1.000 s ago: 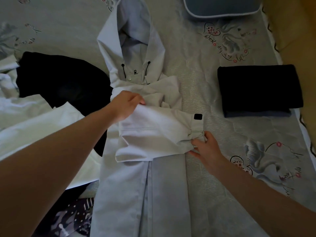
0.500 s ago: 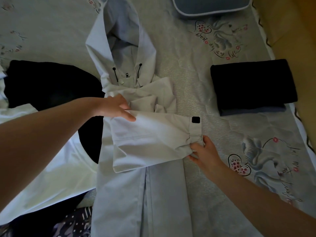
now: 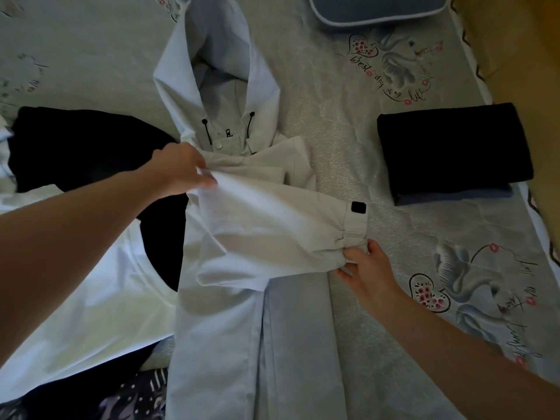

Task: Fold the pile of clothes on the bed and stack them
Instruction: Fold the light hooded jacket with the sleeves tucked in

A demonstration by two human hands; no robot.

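While both hands hold its folded-over sleeve, a pale hooded jacket (image 3: pixel 291 344) lies flat along the middle of the bed (image 3: pixel 357 140).

At the shoulder end of the sleeve (image 3: pixel 266 234) the left hand (image 3: pixel 181 169) has its fingers (image 3: pixel 209 181) curled onto a pinch of cloth, and at the cuff end the right hand (image 3: pixel 368 268) pinches the gathered edge just below a small black tab (image 3: pixel 358 207). The sleeve lies crosswise over the jacket's chest; the hood (image 3: pixel 218 56) is spread open toward the head of the bed. Well to the right, a folded dark garment (image 3: pixel 454 147) rests on another folded piece. To the left lie unfolded clothes: a black garment (image 3: pixel 78 147) and a white garment (image 3: pixel 78 304) overlapping it. A blue-grey pillow (image 3: pixel 378 7) sits at the top edge.
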